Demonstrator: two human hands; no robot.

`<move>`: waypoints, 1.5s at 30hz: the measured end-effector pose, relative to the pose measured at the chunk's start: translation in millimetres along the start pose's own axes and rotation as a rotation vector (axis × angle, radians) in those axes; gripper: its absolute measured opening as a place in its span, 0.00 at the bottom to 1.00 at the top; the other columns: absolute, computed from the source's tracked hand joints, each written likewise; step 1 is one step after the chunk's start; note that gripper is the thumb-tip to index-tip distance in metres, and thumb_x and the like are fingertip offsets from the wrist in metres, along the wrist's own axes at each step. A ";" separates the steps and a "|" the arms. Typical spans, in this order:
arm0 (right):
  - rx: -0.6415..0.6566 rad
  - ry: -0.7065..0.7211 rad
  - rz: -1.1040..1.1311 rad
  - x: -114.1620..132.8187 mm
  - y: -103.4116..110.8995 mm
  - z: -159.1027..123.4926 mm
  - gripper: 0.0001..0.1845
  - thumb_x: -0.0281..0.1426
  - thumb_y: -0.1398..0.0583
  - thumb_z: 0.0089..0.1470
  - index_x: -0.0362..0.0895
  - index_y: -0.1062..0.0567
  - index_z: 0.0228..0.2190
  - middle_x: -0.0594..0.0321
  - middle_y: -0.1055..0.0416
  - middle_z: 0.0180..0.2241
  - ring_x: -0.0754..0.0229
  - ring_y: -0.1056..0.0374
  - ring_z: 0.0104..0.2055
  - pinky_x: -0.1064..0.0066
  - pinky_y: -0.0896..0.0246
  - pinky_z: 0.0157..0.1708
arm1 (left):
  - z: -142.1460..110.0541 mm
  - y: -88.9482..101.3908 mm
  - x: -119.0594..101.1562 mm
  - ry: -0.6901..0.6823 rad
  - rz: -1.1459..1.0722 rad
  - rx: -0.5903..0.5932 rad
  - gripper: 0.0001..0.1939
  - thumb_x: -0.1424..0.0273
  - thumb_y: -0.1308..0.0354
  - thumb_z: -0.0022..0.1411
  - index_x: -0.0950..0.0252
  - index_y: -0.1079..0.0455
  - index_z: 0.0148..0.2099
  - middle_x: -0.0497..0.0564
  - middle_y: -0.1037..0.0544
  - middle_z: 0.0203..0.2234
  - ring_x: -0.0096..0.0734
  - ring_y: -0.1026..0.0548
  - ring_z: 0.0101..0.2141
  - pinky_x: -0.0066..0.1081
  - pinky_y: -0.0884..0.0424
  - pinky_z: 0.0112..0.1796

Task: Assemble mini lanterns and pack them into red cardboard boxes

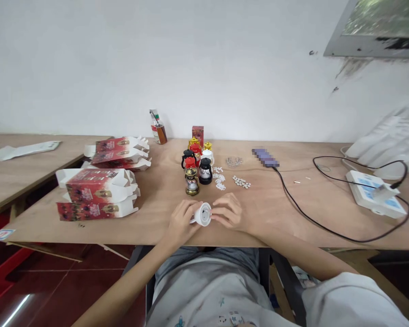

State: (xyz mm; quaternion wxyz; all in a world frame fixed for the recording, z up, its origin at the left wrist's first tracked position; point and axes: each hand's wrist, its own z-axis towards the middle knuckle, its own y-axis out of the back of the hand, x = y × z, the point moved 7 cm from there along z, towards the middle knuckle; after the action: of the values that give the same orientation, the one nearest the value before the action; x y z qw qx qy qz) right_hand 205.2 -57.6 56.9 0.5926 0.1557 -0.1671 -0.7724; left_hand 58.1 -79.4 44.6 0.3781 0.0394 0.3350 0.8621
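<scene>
White lantern [203, 215] between both hands [184, 221], left gripping, right fingertips [212, 212] touching.

Holding white round-ended pc [203, 215] w/ L hand [183, 221], touching its rim w/ R hand [230, 212]. Working over wood table [150, 234], facing sm. lanterns [192, 182], w/ loose white pcs [241, 182] near them, red cartons [94, 188] to L.

Wording illegible throughout | Pale script ran across the red cartons [96, 185], too small to read | Print blurred on the bottle [159, 130] and upright red box [197, 133] | Blue markings on the white power strip [375, 193] and table-corner sticker [2, 235] stayed unreadable
</scene>
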 end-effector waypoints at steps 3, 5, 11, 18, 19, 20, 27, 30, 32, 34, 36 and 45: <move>0.039 -0.050 0.017 1.6 -3.5 4.6 0.04 0.29 0.39 0.55 0.43 0.27 0.35 0.58 0.29 0.34 0.61 0.33 0.36 0.67 0.37 0.34 | -0.1 -1.3 -4.1 -0.030 0.060 0.018 0.15 0.70 0.44 0.61 0.64 0.37 0.50 0.55 0.26 0.37 0.35 0.28 0.36 0.32 0.31 0.35; 0.065 -0.065 0.041 2.2 -6.2 5.5 0.02 0.29 0.41 0.56 0.43 0.28 0.34 0.58 0.28 0.33 0.61 0.33 0.35 0.67 0.37 0.35 | -0.3 -1.9 -5.8 -0.043 0.096 0.029 0.14 0.70 0.45 0.61 0.64 0.37 0.49 0.55 0.25 0.37 0.35 0.28 0.36 0.32 0.31 0.34; 0.190 -0.152 0.113 -3.5 -19.9 0.5 0.05 0.27 0.47 0.60 0.43 0.32 0.33 0.57 0.32 0.33 0.61 0.35 0.36 0.68 0.35 0.36 | 0.5 -5.8 -4.3 -0.009 0.155 0.084 0.12 0.71 0.45 0.60 0.65 0.36 0.47 0.55 0.25 0.37 0.38 0.28 0.37 0.33 0.33 0.35; 0.045 -0.439 0.178 -67.0 -9.3 -11.1 0.06 0.30 0.54 0.63 0.45 0.38 0.35 0.57 0.33 0.34 0.60 0.35 0.38 0.65 0.37 0.39 | 1.6 -0.4 8.8 0.142 0.047 0.036 0.15 0.73 0.42 0.56 0.65 0.37 0.47 0.53 0.26 0.38 0.36 0.29 0.38 0.32 0.32 0.37; 0.055 -0.537 0.102 -87.8 -7.8 -12.3 0.06 0.30 0.53 0.62 0.44 0.37 0.35 0.57 0.32 0.34 0.60 0.35 0.37 0.65 0.38 0.39 | 1.5 -0.1 9.4 0.146 0.039 0.027 0.15 0.74 0.42 0.56 0.65 0.37 0.47 0.53 0.26 0.38 0.36 0.29 0.38 0.32 0.32 0.37; 0.073 -0.609 0.006 -107.8 -6.3 -12.0 0.07 0.31 0.52 0.62 0.44 0.36 0.34 0.58 0.32 0.33 0.60 0.35 0.35 0.66 0.38 0.38 | 1.4 -0.1 9.6 0.147 0.035 0.023 0.15 0.74 0.42 0.56 0.65 0.36 0.47 0.53 0.25 0.38 0.36 0.29 0.38 0.32 0.32 0.37; 0.574 -0.827 -0.249 -196.0 -42.7 -5.2 0.08 0.26 0.46 0.57 0.39 0.27 0.34 0.54 0.26 0.35 0.59 0.32 0.38 0.71 0.41 0.40 | 0.6 -0.8 9.4 0.142 0.030 0.029 0.16 0.76 0.43 0.55 0.64 0.36 0.47 0.53 0.25 0.38 0.36 0.29 0.38 0.33 0.32 0.37; 0.600 -0.832 -0.266 -198.9 -52.9 -3.9 0.07 0.23 0.45 0.54 0.38 0.26 0.33 0.53 0.25 0.33 0.59 0.31 0.37 0.72 0.42 0.39 | 0.2 -0.5 9.3 0.147 0.032 0.036 0.16 0.76 0.43 0.55 0.64 0.36 0.47 0.53 0.25 0.37 0.36 0.29 0.38 0.33 0.32 0.37; 0.610 -0.825 -0.285 -194.2 -56.4 -4.4 0.10 0.22 0.46 0.53 0.37 0.26 0.35 0.52 0.25 0.35 0.58 0.31 0.39 0.72 0.42 0.40 | 0.1 -0.2 9.1 0.148 0.028 0.031 0.16 0.76 0.43 0.55 0.64 0.36 0.47 0.53 0.25 0.37 0.36 0.29 0.38 0.32 0.32 0.37; 0.620 -0.799 -0.298 -185.3 -58.3 -5.3 0.12 0.22 0.47 0.54 0.37 0.26 0.37 0.51 0.26 0.37 0.56 0.32 0.41 0.70 0.42 0.41 | 0.0 -0.2 9.0 0.145 0.025 0.022 0.15 0.75 0.43 0.56 0.64 0.36 0.47 0.53 0.25 0.37 0.36 0.29 0.38 0.32 0.32 0.37; 0.636 -0.754 -0.297 -173.3 -60.4 -6.6 0.12 0.23 0.48 0.55 0.37 0.27 0.39 0.51 0.27 0.40 0.56 0.33 0.44 0.69 0.42 0.43 | -0.3 -1.1 9.3 0.142 0.023 0.024 0.15 0.74 0.43 0.56 0.64 0.36 0.47 0.53 0.25 0.38 0.36 0.29 0.38 0.33 0.32 0.37; 0.543 -0.434 -0.261 -128.8 -57.6 -11.1 0.06 0.26 0.47 0.58 0.41 0.30 0.33 0.52 0.30 0.36 0.54 0.35 0.41 0.61 0.40 0.44 | -0.3 -1.9 8.4 0.133 0.040 0.055 0.15 0.74 0.44 0.57 0.65 0.37 0.48 0.54 0.25 0.38 0.37 0.29 0.39 0.34 0.32 0.37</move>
State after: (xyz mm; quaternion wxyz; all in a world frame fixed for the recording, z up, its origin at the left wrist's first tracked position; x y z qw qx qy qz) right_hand 192.4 80.1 27.0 0.3771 0.1598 -0.4662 -0.7842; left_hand 53.3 -72.9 41.7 0.3367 -0.0009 0.3819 0.8607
